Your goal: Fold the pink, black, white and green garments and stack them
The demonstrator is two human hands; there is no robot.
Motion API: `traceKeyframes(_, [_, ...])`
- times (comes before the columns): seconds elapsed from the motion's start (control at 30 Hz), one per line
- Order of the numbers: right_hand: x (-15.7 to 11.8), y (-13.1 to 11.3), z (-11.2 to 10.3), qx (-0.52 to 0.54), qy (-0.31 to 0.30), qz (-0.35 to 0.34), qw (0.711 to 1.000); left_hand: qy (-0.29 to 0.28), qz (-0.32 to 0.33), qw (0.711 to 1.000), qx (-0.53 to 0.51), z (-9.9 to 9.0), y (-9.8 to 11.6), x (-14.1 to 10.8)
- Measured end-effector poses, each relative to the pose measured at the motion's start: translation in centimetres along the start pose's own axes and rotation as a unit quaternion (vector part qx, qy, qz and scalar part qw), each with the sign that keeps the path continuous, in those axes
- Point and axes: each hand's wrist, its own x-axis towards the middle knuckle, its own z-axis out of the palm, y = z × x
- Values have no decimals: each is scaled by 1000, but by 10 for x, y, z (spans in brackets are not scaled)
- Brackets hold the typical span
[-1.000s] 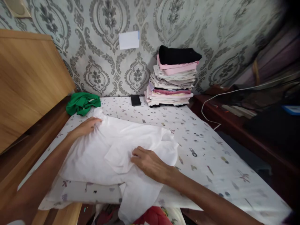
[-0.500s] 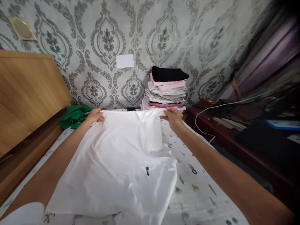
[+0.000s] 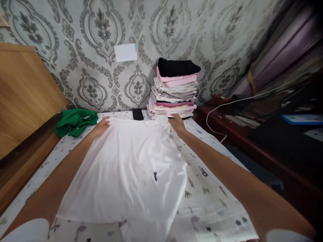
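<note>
A white shirt [image 3: 121, 168] with a small dark print lies spread on a patterned sheet [image 3: 202, 201], with folds running down its middle. At its far left corner my left hand [image 3: 102, 125] pinches the cloth. My right hand [image 3: 177, 123] has its fingers closed on the far right edge of the shirt, just in front of a stack of folded clothes [image 3: 175, 89] topped by a black piece.
A crumpled green cloth [image 3: 75, 121] lies at the back left beside a wooden panel [image 3: 25, 94]. A black phone-like object [image 3: 137, 114] rests near the wall. On the right, a dark red surface [image 3: 227, 127] holds a white cable [image 3: 209, 117].
The shirt's far edge has come down toward the sheet with both hands, and the dark object behind it shows more. The head view has tilted down and shifted slightly.
</note>
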Motion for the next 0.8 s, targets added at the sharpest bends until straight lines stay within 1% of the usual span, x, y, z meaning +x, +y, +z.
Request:
traceKeyframes(0.07, [-38, 6, -17, -29, -25, -7, 999, 17, -3, 999, 27, -22, -14, -20])
traceKeyframes(0.1, [-61, 10, -28, -73, -59, -40, 995, 27, -10, 998, 57, -35, -22, -33])
traceKeyframes(0.13, [-86, 14, -40, -113, -81, -72, 988, 36, -21, 995, 94, -48, -31, -48])
traceKeyframes(0.17, [-111, 18, -52, -149, -90, -90, 981, 42, -35, 989, 135, -61, -39, -64])
traceKeyframes(0.2, [-136, 21, -65, -180, -91, -91, 975, 43, -52, 982, 175, -74, -47, -81])
traceKeyframes(0.27, [-178, 27, -86, -236, -80, -68, 966, 32, -82, 972, 220, -95, -60, -115])
traceKeyframes(0.33, [-209, 29, -99, -285, -76, -63, 954, 12, -101, 968, 231, -109, -68, -146])
traceKeyframes(0.37, [-220, 29, -102, -303, -77, -65, 948, -5, -106, 966, 235, -112, -70, -160])
traceKeyframes(0.43, [-234, 25, -100, -327, -83, -74, 939, -46, -109, 961, 248, -113, -69, -182])
traceKeyframes(0.5, [-241, 18, -91, -327, -88, -81, 937, -74, -100, 956, 267, -107, -65, -199])
traceKeyframes(0.53, [-243, 13, -86, -321, -94, -85, 939, -77, -90, 954, 274, -104, -62, -205])
traceKeyframes(0.6, [-247, 1, -79, -294, -118, -91, 944, -63, -67, 957, 275, -100, -57, -215])
traceKeyframes(0.67, [-252, -9, -80, -262, -135, -78, 952, -41, -60, 964, 255, -103, -53, -220])
traceKeyframes(0.73, [-258, -16, -89, -246, -124, -48, 960, -24, -75, 972, 223, -113, -53, -224])
traceKeyframes(0.8, [-264, -16, -101, -244, -102, -26, 964, -21, -97, 975, 197, -124, -56, -227])
